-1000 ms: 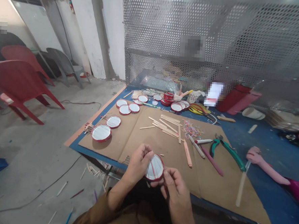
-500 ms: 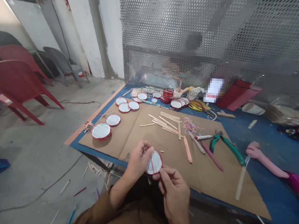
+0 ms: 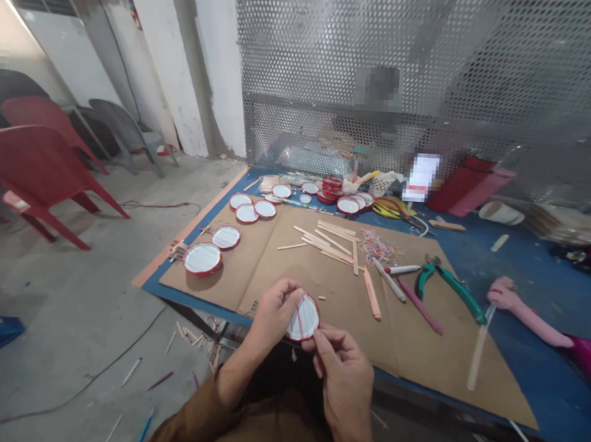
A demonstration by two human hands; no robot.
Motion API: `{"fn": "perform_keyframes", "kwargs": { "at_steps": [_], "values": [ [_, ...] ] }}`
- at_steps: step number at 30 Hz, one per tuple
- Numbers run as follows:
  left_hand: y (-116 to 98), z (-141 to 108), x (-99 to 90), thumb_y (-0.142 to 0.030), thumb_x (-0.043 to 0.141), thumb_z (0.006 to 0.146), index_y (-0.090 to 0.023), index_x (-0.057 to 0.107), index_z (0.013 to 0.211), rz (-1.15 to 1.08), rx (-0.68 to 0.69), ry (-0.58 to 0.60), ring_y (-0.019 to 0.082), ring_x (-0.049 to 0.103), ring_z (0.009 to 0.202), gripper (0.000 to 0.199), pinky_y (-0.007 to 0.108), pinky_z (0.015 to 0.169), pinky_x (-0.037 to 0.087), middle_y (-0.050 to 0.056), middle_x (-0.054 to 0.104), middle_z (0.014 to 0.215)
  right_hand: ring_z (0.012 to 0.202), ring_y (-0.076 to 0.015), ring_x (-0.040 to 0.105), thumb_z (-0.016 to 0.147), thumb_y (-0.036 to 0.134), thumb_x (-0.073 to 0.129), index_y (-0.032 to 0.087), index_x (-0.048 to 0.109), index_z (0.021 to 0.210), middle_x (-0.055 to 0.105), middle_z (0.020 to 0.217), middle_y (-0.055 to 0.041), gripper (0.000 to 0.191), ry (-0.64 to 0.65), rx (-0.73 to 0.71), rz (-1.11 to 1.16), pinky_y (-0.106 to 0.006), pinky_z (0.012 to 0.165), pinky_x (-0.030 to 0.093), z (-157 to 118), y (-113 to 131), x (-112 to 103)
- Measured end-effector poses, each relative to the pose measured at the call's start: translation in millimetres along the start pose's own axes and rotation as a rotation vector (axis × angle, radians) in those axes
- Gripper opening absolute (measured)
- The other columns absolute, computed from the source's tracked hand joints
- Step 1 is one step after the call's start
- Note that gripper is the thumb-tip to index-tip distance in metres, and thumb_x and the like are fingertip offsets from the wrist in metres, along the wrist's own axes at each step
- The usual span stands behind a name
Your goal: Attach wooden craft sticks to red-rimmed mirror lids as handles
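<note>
Between my hands, over the front edge of the cardboard (image 3: 282, 267), is a round white disc (image 3: 305, 318) with a red rim and a thin red line across its face. My left hand (image 3: 275, 316) grips its left side, thumb on the face. At its lower right rim, my right hand (image 3: 340, 360) pinches the edge between thumb and fingers. Similar red-rimmed discs (image 3: 202, 259) lie at the cardboard's left side. Flat wooden sticks (image 3: 327, 243) and a tangle of coloured loops (image 3: 380, 247) lie beyond my hands.
Green-handled pliers (image 3: 458, 294), a peach marker (image 3: 372, 294) and a pink glue gun (image 3: 530, 315) lie to the right on the blue table (image 3: 556, 377). A perforated metal screen (image 3: 310, 55) stands behind. Red chairs (image 3: 53, 173) are at the left.
The view has shifted slightly. Both hands keep their hold on the disc, which appears a little further left and is otherwise almost the same.
</note>
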State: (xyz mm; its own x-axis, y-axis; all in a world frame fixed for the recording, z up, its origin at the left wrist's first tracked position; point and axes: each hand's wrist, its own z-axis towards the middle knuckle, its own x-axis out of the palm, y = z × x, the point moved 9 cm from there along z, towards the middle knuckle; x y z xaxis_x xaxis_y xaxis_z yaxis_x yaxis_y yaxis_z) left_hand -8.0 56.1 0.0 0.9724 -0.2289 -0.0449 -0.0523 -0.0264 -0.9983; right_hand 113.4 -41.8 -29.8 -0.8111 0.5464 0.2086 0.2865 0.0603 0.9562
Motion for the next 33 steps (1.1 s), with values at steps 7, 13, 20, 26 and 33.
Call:
{"fn": "perform_keyframes", "kwargs": {
  "at_steps": [7,13,20,26,33],
  "values": [
    [-1.6,-3.2,-1.6,-0.033,0.048,0.083,-0.017,0.053,0.080,0.038,0.037,-0.014,0.011,0.047,0.061,0.017,0.021,0.057,0.037,-0.002,0.051,0.067,0.038,-0.0044,0.039,0.062,0.039,0.079,0.017,0.058,0.074,0.064,0.056,0.0003,0.032,0.005,0.060,0.058,-0.015,0.035,0.025,1.0,-3.7,2.5],
    [-6.4,-2.7,-4.0,-0.033,0.047,0.083,-0.016,0.053,0.080,0.008,0.076,-0.027,0.011,0.048,0.061,0.018,0.021,0.058,0.038,-0.002,0.052,0.068,0.049,-0.0091,0.054,0.063,0.040,0.079,0.018,0.055,0.085,0.066,0.064,-0.0004,0.039,0.027,0.052,0.074,-0.013,0.036,0.030,0.0,2.2,6.3],
    [-8.9,-3.8,-2.6,-0.030,0.048,0.083,-0.016,0.058,0.081,0.039,0.106,0.000,0.012,0.053,0.067,0.018,0.022,0.063,0.040,0.000,0.059,0.072,0.039,-0.0059,0.047,0.065,0.046,0.076,0.017,0.055,0.092,0.064,0.059,0.0008,0.045,0.053,0.062,0.069,-0.013,0.033,0.027,2.1,7.3,6.5],
    [-14.0,-6.3,3.1,-0.027,0.050,0.083,-0.014,0.062,0.085,0.052,0.135,0.103,0.013,0.056,0.073,0.018,0.023,0.069,0.042,0.002,0.064,0.079,0.041,-0.0073,0.051,0.061,0.050,0.077,0.014,0.063,0.089,0.059,0.051,0.0018,0.048,0.141,0.155,-0.018,-0.013,0.034,0.028,3.0,9.2,13.3],
    [-10.2,-3.6,5.2,-0.035,0.056,0.083,-0.014,0.047,0.115,-0.201,0.131,0.135,0.010,0.052,0.066,0.039,0.020,0.062,0.041,-0.001,0.057,0.075,0.031,-0.0044,0.040,0.060,0.049,0.078,0.014,0.062,0.083,0.060,0.048,0.0019,0.045,0.111,0.131,-0.013,-0.014,0.030,0.025,9.4,12.3,6.5]
  ]
}}
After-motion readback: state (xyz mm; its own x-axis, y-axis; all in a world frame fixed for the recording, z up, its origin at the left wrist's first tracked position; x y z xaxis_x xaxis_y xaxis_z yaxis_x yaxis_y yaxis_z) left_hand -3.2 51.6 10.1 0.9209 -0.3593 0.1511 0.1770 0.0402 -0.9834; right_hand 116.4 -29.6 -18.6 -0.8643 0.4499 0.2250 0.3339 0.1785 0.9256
